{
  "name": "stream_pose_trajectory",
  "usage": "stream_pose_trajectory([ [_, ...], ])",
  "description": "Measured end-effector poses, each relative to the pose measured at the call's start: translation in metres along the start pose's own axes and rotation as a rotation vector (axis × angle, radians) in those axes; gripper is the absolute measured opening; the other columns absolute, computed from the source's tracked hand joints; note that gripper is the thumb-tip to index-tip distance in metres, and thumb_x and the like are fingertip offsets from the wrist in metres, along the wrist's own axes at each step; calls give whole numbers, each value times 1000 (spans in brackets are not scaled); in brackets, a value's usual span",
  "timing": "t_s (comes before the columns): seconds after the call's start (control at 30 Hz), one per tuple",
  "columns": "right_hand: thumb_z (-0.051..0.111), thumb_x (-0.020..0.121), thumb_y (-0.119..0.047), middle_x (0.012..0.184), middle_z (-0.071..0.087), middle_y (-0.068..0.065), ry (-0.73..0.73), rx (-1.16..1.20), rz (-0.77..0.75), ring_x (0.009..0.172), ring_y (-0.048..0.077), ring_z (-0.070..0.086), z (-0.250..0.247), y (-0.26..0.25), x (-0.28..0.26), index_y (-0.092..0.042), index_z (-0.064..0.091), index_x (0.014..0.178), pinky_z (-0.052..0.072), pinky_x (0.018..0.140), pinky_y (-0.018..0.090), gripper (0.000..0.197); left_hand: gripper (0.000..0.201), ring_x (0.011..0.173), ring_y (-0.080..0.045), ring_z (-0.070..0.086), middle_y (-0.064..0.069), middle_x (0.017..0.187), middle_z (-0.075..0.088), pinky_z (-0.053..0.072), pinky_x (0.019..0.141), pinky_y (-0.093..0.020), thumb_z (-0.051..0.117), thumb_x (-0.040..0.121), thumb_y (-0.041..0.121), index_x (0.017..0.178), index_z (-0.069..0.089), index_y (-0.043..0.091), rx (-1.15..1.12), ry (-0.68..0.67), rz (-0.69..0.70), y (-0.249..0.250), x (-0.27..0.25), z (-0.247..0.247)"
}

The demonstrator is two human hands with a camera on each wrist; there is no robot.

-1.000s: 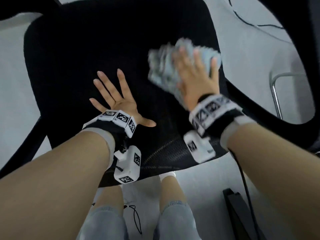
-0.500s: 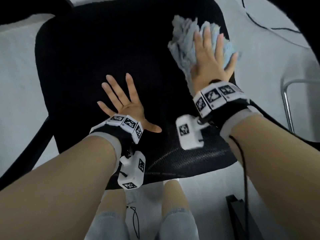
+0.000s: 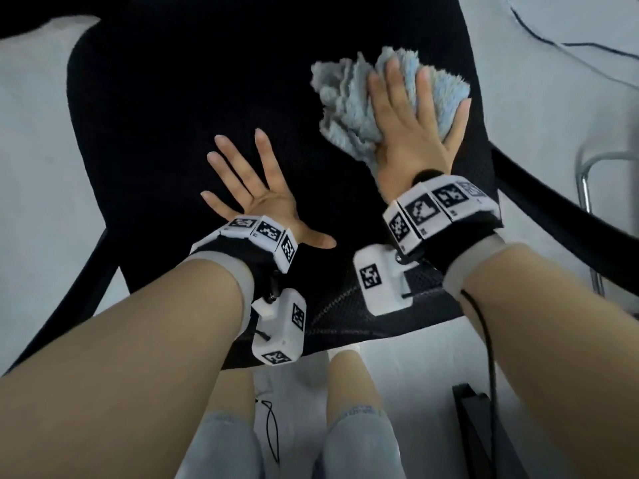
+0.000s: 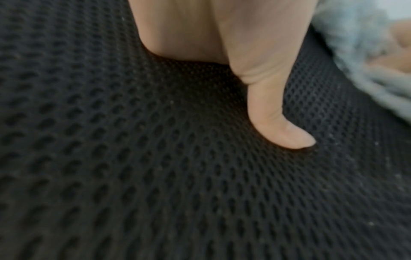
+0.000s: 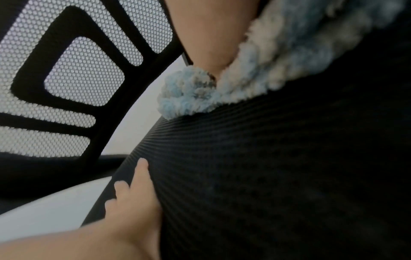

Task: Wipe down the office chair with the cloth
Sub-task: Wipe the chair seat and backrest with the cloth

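Observation:
The black mesh seat of the office chair (image 3: 179,108) fills the head view. A fluffy pale blue cloth (image 3: 349,108) lies bunched on its right side. My right hand (image 3: 411,122) presses flat on the cloth with straight fingers. My left hand (image 3: 252,188) rests flat on the seat's middle, fingers spread, thumb out to the right. In the left wrist view the thumb (image 4: 278,123) lies on the mesh (image 4: 133,176), with the cloth (image 4: 367,70) at the right edge. The right wrist view shows the cloth (image 5: 255,73) under my palm, the seat (image 5: 289,176), and the chair's mesh backrest (image 5: 73,79).
A black armrest (image 3: 560,216) runs along the seat's right side, another (image 3: 65,299) on the left. A chrome tube frame (image 3: 587,188) stands on the pale floor at right. A dark cable (image 3: 553,39) lies on the floor. My legs (image 3: 345,409) are below the seat's front edge.
My right hand pushed the cloth from the seat's middle toward the far right part, then drew back slightly. The left hand stayed flat on the seat.

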State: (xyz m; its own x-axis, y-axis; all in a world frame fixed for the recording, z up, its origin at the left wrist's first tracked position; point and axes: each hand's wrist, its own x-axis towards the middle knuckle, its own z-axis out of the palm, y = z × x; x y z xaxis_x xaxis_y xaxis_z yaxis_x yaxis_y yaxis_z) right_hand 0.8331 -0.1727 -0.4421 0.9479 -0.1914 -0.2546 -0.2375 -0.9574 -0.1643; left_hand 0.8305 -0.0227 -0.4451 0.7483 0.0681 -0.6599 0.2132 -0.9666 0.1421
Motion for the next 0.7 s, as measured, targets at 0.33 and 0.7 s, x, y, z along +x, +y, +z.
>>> stream_pose_trajectory([
  [0.33, 34, 94, -26, 151, -12, -21, -299, 25, -165, 135, 3, -21, -7, 25, -97, -39, -7, 143, -20, 106, 50, 65, 158, 136, -41, -26, -25, 147, -28, -11, 103, -65, 80, 33, 63, 141, -26, 18, 29, 101, 62, -5, -5, 5],
  [0.7, 33, 96, -24, 145, -35, -18, -362, -89, 66, 136, 13, -30, 29, 5, -130, -43, -45, 118, -23, 99, 53, 83, 156, 137, -40, -24, -26, 148, -27, -12, 103, -65, 75, 31, 70, 142, -23, 21, 58, 119, 300, -21, -6, -5],
])
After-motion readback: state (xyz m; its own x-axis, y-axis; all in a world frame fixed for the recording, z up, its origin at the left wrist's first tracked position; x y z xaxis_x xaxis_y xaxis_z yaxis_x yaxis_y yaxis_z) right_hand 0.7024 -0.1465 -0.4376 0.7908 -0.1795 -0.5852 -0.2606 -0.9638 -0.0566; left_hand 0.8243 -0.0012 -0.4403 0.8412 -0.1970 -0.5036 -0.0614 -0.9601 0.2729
